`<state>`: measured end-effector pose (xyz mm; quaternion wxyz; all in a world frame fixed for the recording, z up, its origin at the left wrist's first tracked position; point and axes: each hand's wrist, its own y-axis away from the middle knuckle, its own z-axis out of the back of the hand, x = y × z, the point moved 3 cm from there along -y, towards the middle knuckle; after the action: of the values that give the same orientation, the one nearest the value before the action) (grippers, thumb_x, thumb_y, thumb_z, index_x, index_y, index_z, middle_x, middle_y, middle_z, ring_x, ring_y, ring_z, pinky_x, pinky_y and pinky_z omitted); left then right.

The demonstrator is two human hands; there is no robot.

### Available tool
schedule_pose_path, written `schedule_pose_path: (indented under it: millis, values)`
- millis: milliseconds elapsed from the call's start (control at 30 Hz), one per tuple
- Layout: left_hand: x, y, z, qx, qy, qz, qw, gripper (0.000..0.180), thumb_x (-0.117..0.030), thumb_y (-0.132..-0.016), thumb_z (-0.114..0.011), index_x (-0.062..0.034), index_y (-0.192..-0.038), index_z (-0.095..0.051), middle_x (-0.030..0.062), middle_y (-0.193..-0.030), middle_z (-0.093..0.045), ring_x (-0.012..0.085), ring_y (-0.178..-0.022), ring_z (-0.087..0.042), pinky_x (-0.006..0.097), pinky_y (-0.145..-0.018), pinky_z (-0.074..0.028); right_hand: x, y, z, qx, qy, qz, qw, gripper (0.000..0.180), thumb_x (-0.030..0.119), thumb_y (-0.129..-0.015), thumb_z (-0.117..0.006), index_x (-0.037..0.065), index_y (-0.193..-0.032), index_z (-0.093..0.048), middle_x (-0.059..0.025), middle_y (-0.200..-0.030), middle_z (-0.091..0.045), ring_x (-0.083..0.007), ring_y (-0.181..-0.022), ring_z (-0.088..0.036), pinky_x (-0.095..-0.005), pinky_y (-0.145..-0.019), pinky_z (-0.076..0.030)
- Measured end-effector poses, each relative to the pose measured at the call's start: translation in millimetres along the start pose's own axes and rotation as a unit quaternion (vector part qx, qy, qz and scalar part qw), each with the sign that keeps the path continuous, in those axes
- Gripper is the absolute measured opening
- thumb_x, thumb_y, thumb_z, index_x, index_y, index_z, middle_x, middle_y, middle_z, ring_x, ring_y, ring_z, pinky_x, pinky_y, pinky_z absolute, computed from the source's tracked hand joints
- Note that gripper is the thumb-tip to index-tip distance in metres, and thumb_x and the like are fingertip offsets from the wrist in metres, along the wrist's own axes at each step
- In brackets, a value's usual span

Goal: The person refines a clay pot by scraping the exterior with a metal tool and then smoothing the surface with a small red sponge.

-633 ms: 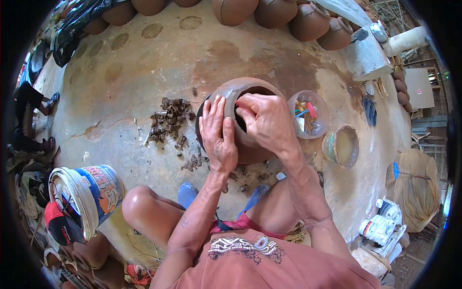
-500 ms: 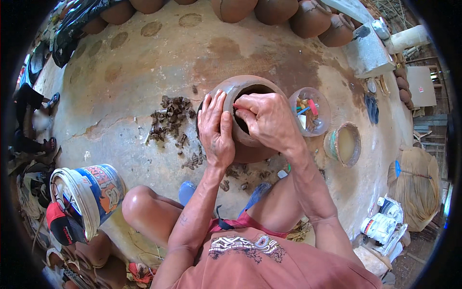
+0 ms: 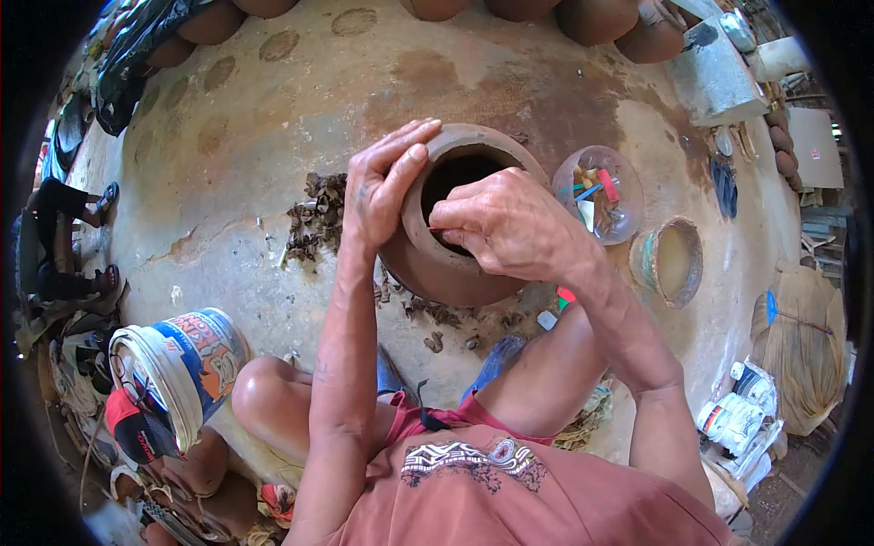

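Nearest the camera, a bent knee [image 3: 264, 396] and a thigh frame the work, so the person sits on the ground with the clay pot [image 3: 451, 232] set between the legs, just beyond them on the concrete floor [image 3: 237, 146].

The left hand [image 3: 378, 187] lies flat against the pot's outer wall at the rim, fingers [image 3: 401, 146] spread and almost straight; it closes on nothing, and seems there to steady the wall from outside. The right hand [image 3: 510, 223] rests over the near rim with its fingers curled tight and pinched together at the mouth, apparently on a small thin tool with a reddish tip, though that is too small to be sure of. Held so, one hand likely braces against the push of the other.

Clay scraps [image 3: 314, 218] lie in a heap left of the pot, more crumbs at its base. To the right stand a clear bowl of small tools [image 3: 601, 196] and, beyond it, a clay-smeared bowl [image 3: 669, 259]. A white bucket [image 3: 177, 369] lies tipped beside the knee. Farther off, finished pots [image 3: 596, 18] line the far edge. Nothing blocks either hand's reach.
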<state>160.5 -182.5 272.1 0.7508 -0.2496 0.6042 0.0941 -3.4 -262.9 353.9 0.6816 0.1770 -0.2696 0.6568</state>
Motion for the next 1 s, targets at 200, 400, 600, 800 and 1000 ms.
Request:
schedule_pose_path:
  millis: [200, 400, 600, 800, 1000]
  values:
    - [11, -29, 1, 0.05, 0.06, 0.09, 0.993, 0.044, -0.035, -0.107, -0.064, -0.0011, -0.132, -0.076, 0.0163, -0.124, -0.079, 0.0175, -0.115, -0.07, 0.034, -0.102, -0.054, -1, -4, 29, 0.065, 0.018, -0.004, 0.998, 0.007, 0.013, -0.087, -0.071, 0.008, -0.091, -0.073, -0.0164, -0.085, -0.075, -0.0369, -0.087, -0.075, -0.0505, -0.075, -0.058]
    - [4, 1, 1, -0.068, 0.013, 0.103, 0.992, 0.048, -0.034, -0.114, -0.053, 0.0018, -0.142, -0.069, 0.0168, -0.136, -0.073, 0.022, -0.127, -0.066, 0.035, -0.112, -0.048, -5, -10, 24, -0.105, 0.079, -0.101, 0.986, 0.007, 0.009, -0.089, -0.073, 0.005, -0.095, -0.075, -0.0162, -0.086, -0.074, -0.0364, -0.084, -0.074, -0.0471, -0.076, -0.057]
    - [-12, 55, -21, -0.164, -0.085, 0.046, 0.982, 0.044, -0.031, -0.113, -0.054, -0.0028, -0.144, -0.068, 0.0214, -0.151, -0.064, 0.0386, -0.152, -0.047, 0.047, -0.127, -0.033, -9, -17, 2, -0.125, 0.066, -0.061, 0.988, 0.009, 0.015, -0.089, -0.07, 0.008, -0.093, -0.074, -0.017, -0.083, -0.074, -0.0383, -0.082, -0.075, -0.0506, -0.075, -0.059]
    - [-9, 37, -17, -0.142, -0.053, 0.029, 0.988, 0.042, -0.03, -0.112, -0.054, -0.0036, -0.138, -0.073, 0.0211, -0.149, -0.065, 0.0397, -0.15, -0.05, 0.048, -0.125, -0.035, -8, -14, 8, -0.037, 0.02, -0.022, 0.999, 0.01, 0.008, -0.084, -0.07, 0.008, -0.094, -0.072, -0.0148, -0.089, -0.075, -0.037, -0.088, -0.074, -0.0505, -0.076, -0.058]
    - [-1, 0, -13, -0.062, -0.012, 0.061, 0.996, 0.042, -0.032, -0.11, -0.059, -0.0018, -0.134, -0.074, 0.0219, -0.138, -0.072, 0.0331, -0.137, -0.064, 0.041, -0.116, -0.046, -16, -5, 14, 0.0, 0.011, 0.004, 1.0, 0.006, 0.006, -0.082, -0.068, 0.008, -0.088, -0.069, -0.0145, -0.084, -0.072, -0.0379, -0.087, -0.072, -0.0515, -0.073, -0.056]
